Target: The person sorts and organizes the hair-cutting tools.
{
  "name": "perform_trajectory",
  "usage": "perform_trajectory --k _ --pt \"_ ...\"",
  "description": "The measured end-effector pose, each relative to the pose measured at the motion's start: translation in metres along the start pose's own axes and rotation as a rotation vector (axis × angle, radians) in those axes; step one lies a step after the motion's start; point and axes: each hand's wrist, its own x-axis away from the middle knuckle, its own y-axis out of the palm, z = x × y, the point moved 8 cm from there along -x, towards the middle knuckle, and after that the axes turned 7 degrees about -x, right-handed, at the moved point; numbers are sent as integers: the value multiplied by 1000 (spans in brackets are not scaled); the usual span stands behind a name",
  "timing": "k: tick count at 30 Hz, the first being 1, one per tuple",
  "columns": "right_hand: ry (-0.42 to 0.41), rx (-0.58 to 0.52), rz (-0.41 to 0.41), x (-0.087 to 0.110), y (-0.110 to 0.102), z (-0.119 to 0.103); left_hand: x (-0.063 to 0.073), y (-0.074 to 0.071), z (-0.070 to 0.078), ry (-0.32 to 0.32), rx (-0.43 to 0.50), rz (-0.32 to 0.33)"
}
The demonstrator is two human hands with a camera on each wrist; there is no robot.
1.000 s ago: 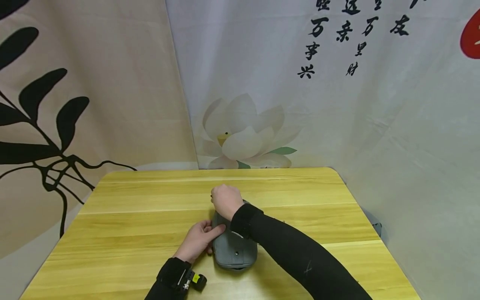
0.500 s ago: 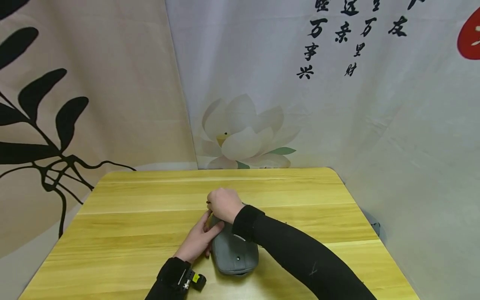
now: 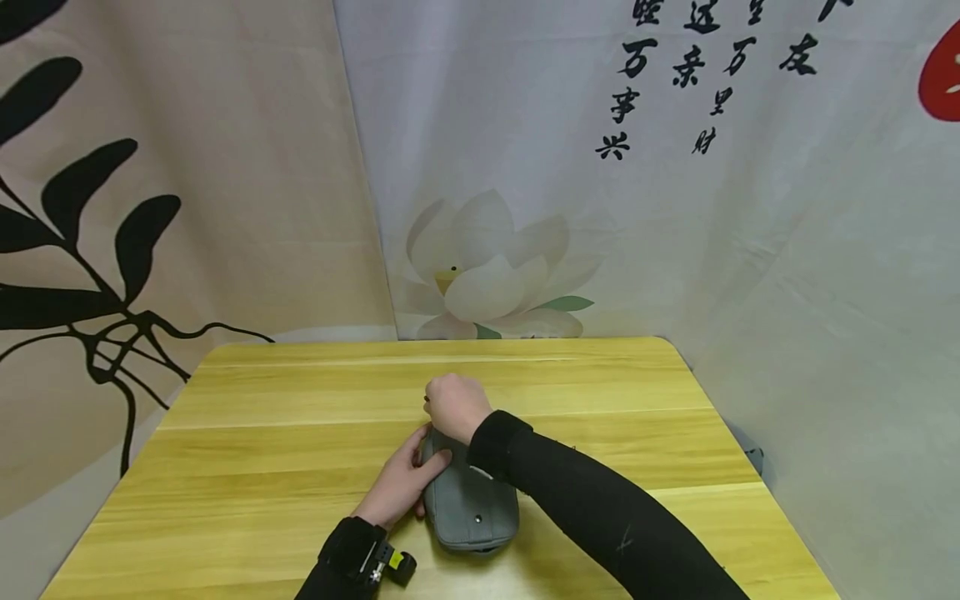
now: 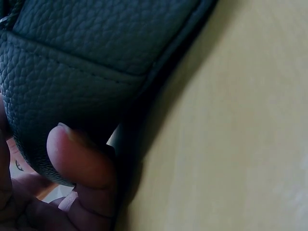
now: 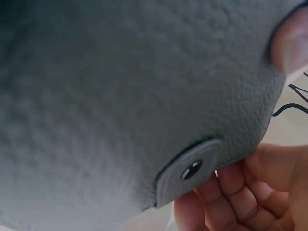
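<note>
A small grey bag (image 3: 472,508) of pebbled leather lies on the table in the head view, with a round metal stud near its front end. My left hand (image 3: 401,479) grips its left side, thumb on top and fingers along the edge; the left wrist view shows the thumb (image 4: 77,159) against the stitched leather (image 4: 72,72). At the bag's far end, my right hand (image 3: 456,407) has its fingers curled at the edge. A tiny dark piece shows by those fingers, too small to identify. In the right wrist view the fingers (image 5: 236,192) meet the edge beside a studded tab (image 5: 190,171).
The bag rests on a yellow wood-grain table (image 3: 600,375) with rounded far corners. Behind it hangs a printed cloth backdrop (image 3: 510,100) with a lotus, dark leaves and writing. My right sleeve (image 3: 615,508) crosses over the bag's right side.
My right hand shifted left, then came back right along the bag's far end. My left fingers have reached farther up the side. The bag has slid slightly nearer me.
</note>
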Motion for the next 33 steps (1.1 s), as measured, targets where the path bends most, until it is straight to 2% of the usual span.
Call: perform_trajectory --k 13,25,33 --pt "33 26 51 -2 1 16 0 -1 0 -10 1 11" --pt "134 -127 48 7 -1 40 -1 0 -3 -5 0 37" --pt "203 -288 40 18 -5 66 -1 0 -3 -14 -2 31"
